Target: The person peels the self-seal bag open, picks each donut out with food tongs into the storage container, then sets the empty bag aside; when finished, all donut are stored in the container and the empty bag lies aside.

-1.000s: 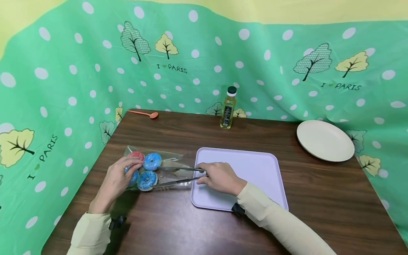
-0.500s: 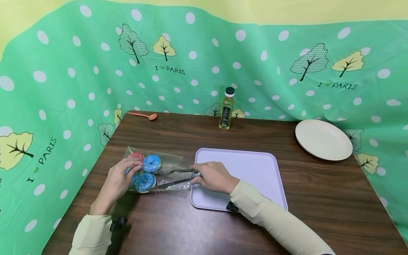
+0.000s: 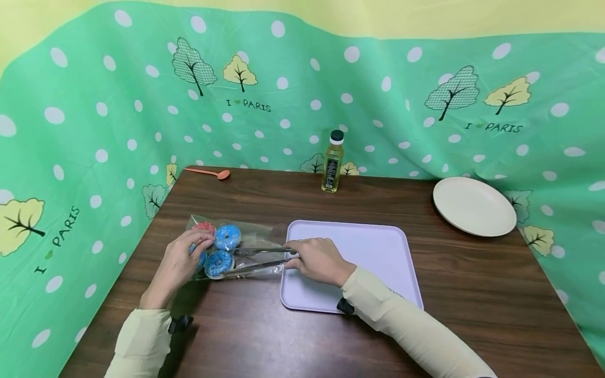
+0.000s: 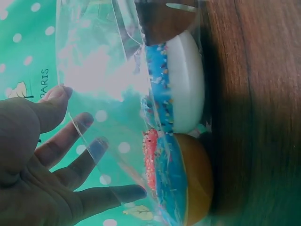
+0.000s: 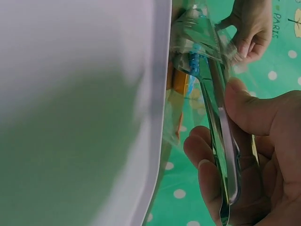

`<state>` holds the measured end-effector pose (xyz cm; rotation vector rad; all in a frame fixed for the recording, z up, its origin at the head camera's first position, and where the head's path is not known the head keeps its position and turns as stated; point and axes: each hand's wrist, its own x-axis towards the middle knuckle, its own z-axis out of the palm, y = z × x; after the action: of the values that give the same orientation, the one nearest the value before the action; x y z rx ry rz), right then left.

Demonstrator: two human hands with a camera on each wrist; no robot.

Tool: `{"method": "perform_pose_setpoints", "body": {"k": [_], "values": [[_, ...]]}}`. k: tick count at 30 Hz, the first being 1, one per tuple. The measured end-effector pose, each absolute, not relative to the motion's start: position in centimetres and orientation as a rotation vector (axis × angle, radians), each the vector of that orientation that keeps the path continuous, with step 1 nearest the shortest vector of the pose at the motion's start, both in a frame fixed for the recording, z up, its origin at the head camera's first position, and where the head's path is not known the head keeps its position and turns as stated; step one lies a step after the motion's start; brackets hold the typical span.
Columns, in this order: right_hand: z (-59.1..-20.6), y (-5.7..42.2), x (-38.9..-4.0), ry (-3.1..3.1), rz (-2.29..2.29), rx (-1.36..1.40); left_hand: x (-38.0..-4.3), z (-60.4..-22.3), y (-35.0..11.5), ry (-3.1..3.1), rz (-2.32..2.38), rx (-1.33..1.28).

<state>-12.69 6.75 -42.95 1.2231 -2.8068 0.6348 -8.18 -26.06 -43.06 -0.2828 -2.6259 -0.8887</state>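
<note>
A clear plastic bag point(image 3: 257, 231) lies on the table with several iced doughnuts in it. The red doughnut point(image 3: 204, 228) is partly hidden by my left hand point(image 3: 179, 260), which holds the bag near its far left end. In the left wrist view the thumb and fingers are at the film, beside the stacked doughnuts. My right hand point(image 3: 321, 261) grips metal tongs point(image 3: 264, 265) whose tips reach into the bag. The spread tips lie on either side of the lower blue doughnut point(image 3: 219, 264). An upper blue doughnut point(image 3: 228, 237) sits just beyond. Whether the tips press on it cannot be told.
A pale purple tray point(image 3: 373, 247) lies under my right hand, to the right of the bag. An oil bottle point(image 3: 332, 163) stands at the back, an orange spoon point(image 3: 222, 175) lies back left, and a white plate point(image 3: 472, 206) rests at the back right.
My right hand and the tongs have shifted slightly left, over the tray's edge. My left hand, with the bag and doughnuts, has moved a little right and away. The view has drifted slightly.
</note>
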Motion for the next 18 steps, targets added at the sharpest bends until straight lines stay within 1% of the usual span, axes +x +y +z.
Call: {"method": "perform_pose_setpoints", "body": {"k": [7,18], "values": [[-42.8,7.9,-12.6,-2.812,0.640,1.187,-8.5,-43.4,-26.2,-2.627,-0.889,-0.276],[-42.5,11.3,-11.8,-2.801,0.662,1.056,-8.7,-43.2,-26.4,-2.638,-0.891,-0.286]]}}
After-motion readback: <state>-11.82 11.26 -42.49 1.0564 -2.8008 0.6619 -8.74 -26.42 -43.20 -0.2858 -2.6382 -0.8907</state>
